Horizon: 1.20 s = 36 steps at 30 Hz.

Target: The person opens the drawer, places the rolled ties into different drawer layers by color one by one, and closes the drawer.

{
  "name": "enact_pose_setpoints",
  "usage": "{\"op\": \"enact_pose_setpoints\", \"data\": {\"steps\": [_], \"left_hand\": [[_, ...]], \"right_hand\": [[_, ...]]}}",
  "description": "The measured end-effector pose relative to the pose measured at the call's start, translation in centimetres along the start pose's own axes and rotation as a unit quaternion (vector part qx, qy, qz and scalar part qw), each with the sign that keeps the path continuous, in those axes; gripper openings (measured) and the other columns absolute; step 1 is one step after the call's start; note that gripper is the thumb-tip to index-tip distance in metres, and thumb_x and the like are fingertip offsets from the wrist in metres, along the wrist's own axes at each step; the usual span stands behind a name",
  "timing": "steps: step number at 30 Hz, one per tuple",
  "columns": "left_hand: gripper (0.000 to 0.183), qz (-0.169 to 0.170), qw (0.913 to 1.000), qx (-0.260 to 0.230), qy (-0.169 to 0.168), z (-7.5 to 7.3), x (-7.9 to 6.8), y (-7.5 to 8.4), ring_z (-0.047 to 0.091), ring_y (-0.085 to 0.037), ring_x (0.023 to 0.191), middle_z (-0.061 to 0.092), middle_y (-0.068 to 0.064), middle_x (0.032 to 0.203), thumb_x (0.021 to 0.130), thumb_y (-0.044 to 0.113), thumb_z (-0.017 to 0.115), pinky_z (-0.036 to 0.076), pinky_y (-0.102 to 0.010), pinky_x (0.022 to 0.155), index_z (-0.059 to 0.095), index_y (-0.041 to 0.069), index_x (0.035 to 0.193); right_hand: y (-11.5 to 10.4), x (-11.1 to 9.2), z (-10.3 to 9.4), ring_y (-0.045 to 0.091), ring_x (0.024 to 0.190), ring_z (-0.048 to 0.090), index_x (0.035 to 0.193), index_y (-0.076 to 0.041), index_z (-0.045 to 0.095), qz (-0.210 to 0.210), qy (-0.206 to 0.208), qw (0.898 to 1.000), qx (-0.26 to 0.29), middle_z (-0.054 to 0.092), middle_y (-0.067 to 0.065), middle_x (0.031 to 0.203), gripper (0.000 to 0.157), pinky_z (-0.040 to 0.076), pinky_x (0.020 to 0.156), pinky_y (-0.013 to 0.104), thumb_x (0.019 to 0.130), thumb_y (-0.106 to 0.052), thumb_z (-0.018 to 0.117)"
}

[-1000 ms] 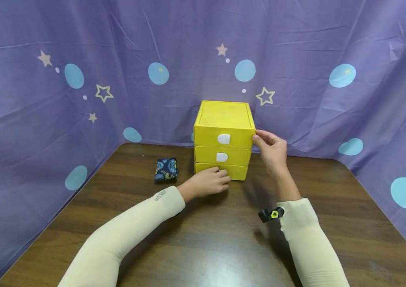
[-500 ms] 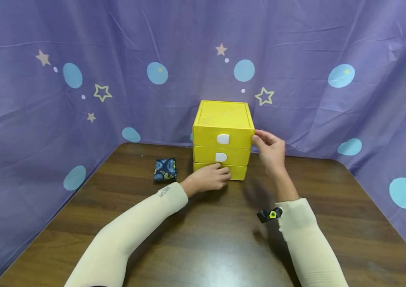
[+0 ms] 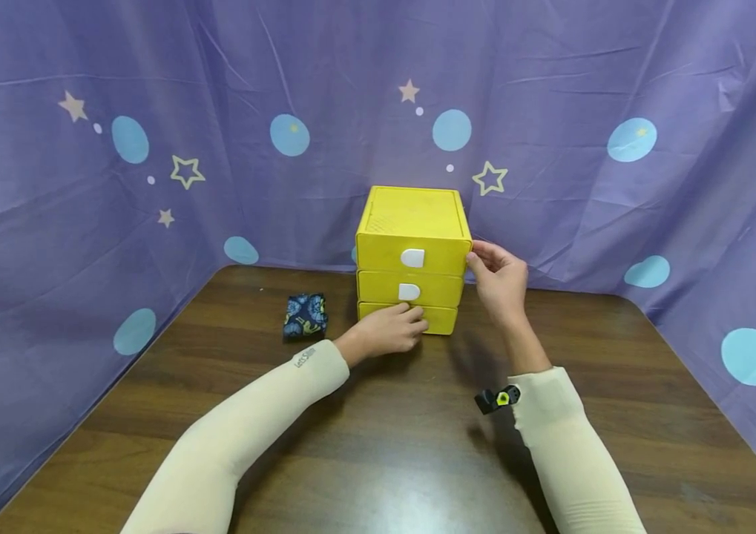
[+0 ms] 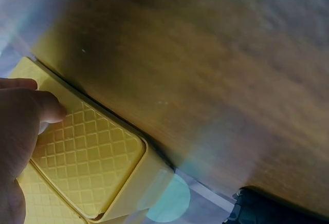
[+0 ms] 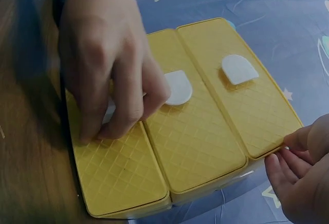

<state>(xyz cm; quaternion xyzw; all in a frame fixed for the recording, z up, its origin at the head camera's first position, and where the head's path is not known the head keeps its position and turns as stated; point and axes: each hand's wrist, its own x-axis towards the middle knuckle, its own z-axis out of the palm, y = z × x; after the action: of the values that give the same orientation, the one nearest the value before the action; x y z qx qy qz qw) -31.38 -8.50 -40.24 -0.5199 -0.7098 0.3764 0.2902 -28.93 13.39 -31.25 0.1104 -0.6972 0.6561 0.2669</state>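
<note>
A yellow three-drawer cabinet stands at the back of the table, all drawers closed. My left hand is at the bottom drawer, fingers bent round its white handle, which the hand mostly hides. In the left wrist view the thumb and a finger lie against that drawer's textured front. My right hand grips the cabinet's upper right front edge between thumb and fingers. White handles also show on the top drawer and the middle drawer.
A folded dark blue patterned cloth lies on the wooden table, left of the cabinet. A purple curtain with stars and dots hangs close behind. A black strap sits at the right wrist.
The left hand has shifted slightly up and right against the bottom drawer's handle. The right hand keeps its hold. The whole head view has drifted a little.
</note>
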Motion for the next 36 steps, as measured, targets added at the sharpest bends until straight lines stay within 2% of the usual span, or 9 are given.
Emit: {"op": "enact_pose_setpoints", "data": {"steps": [5, 18, 25, 32, 36], "left_hand": [[0.02, 0.005, 1.0, -0.005, -0.005, 0.0, 0.1, 0.0, 0.05, -0.023, 0.108, 0.059, 0.001, 0.115, 0.102, 0.02, 0.06, 0.045, -0.034, 0.08, 0.078, 0.028, 0.101], [0.021, 0.017, 0.9996, -0.013, -0.016, -0.5, 0.0, 0.0, 0.05, -0.025, 0.112, 0.059, 0.0, 0.118, 0.104, 0.018, 0.059, 0.047, -0.037, 0.084, 0.078, 0.026, 0.1], [0.02, 0.024, 0.9993, -0.007, -0.027, -1.0, 0.1, 0.2, 0.049, -0.025, 0.111, 0.059, 0.0, 0.119, 0.104, 0.018, 0.059, 0.048, -0.036, 0.084, 0.078, 0.025, 0.103], [0.02, 0.028, 0.9995, -0.001, -0.016, -1.3, 0.0, 0.5, 0.049, -0.026, 0.11, 0.059, -0.001, 0.115, 0.104, 0.018, 0.059, 0.047, -0.035, 0.082, 0.078, 0.024, 0.103], [0.021, 0.034, 0.9991, -0.003, -0.024, -1.5, -0.1, 0.8, 0.05, -0.027, 0.114, 0.06, -0.001, 0.119, 0.105, 0.017, 0.059, 0.048, -0.036, 0.085, 0.078, 0.024, 0.105]], "right_hand": [[-0.8, -0.5, 0.1, 0.016, 0.087, 0.07, 0.115, 0.015, 0.07, -0.026, 0.003, 0.999, -0.033, 0.071, 0.031, 0.111, 0.023, 0.054, 0.077, 0.014, 0.095, 0.006, 0.067], [-0.9, -0.3, 0.1, 0.021, 0.09, 0.068, 0.116, 0.015, 0.069, -0.015, 0.004, 1.0, -0.018, 0.071, 0.03, 0.111, 0.023, 0.055, 0.078, 0.014, 0.095, 0.007, 0.067], [-0.7, -0.3, 0.2, 0.012, 0.086, 0.068, 0.117, 0.014, 0.069, -0.025, 0.009, 0.999, -0.037, 0.071, 0.031, 0.111, 0.023, 0.053, 0.076, 0.014, 0.095, 0.005, 0.067], [-0.8, -0.4, 0.2, 0.018, 0.087, 0.069, 0.116, 0.014, 0.07, -0.024, 0.003, 0.999, -0.035, 0.071, 0.031, 0.11, 0.023, 0.053, 0.075, 0.015, 0.095, 0.005, 0.067], [-0.9, -0.5, 0.1, 0.021, 0.089, 0.069, 0.115, 0.014, 0.069, -0.021, 0.001, 0.999, -0.034, 0.071, 0.031, 0.11, 0.023, 0.053, 0.074, 0.015, 0.095, 0.005, 0.067]]}}
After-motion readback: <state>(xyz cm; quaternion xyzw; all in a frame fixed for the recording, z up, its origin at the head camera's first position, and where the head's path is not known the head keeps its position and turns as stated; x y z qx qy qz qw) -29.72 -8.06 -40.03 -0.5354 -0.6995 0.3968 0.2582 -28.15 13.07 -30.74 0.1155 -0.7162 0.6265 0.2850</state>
